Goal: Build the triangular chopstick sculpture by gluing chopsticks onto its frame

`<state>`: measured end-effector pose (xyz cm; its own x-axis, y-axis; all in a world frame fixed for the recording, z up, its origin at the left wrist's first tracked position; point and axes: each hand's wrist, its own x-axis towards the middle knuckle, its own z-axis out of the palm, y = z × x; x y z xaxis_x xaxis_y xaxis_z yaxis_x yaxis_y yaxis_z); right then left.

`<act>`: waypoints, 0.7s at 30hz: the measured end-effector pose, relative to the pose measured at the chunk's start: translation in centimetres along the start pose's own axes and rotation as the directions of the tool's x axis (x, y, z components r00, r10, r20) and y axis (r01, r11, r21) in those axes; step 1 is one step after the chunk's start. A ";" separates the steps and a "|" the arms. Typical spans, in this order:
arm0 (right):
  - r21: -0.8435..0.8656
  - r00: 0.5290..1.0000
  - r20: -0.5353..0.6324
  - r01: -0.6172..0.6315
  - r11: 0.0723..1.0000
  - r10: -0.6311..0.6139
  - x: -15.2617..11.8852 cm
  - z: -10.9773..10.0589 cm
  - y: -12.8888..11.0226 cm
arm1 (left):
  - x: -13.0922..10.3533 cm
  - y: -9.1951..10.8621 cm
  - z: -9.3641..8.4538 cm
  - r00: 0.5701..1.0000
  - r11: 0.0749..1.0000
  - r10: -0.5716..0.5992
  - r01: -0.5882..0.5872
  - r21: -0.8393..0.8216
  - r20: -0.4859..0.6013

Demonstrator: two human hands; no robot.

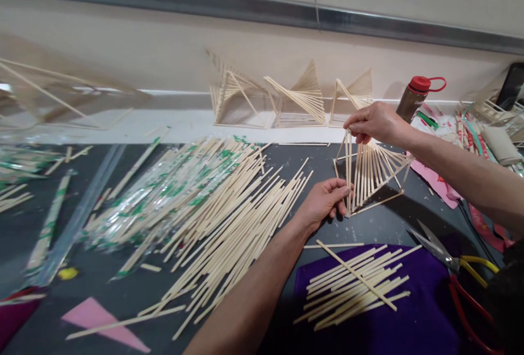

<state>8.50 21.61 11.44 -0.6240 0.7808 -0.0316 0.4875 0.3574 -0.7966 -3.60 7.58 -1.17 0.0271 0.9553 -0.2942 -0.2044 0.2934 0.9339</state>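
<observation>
A model of thin wooden sticks (379,172), with a fan of sticks set side by side across its frame, stands on the dark table. My left hand (327,200) pinches the foot of an upright stick (349,164) at the model's near left corner. At the top of that stick, the fingertips of my right hand (375,121) are closed; they partly hide the model's peak. Cut sticks (360,284) lie on a purple cloth (429,311) in front of the model. Left of my left forearm spreads a big pile of loose sticks (233,240).
Scissors (450,262) with red and yellow handles lie open at the right. Wrapped sticks (172,180) and a clear ruler-like strip (82,213) are on the left. Along the wall stand several stick models (301,98) and a red-capped bottle (411,97). Pink paper (104,322) lies front left.
</observation>
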 end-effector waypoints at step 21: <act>-0.048 0.993 -0.099 0.055 0.997 -0.060 -1.8 -1.6 -0.4 | -0.1 -0.1 -0.3 1.000 1.000 0.000 0.000 0.019 -0.015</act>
<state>10.39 20.87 12.80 -0.5884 0.8050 0.0763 0.4807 0.4241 -0.7675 -3.84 7.46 -1.34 0.0126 0.9547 -0.2972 -0.1856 0.2943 0.9375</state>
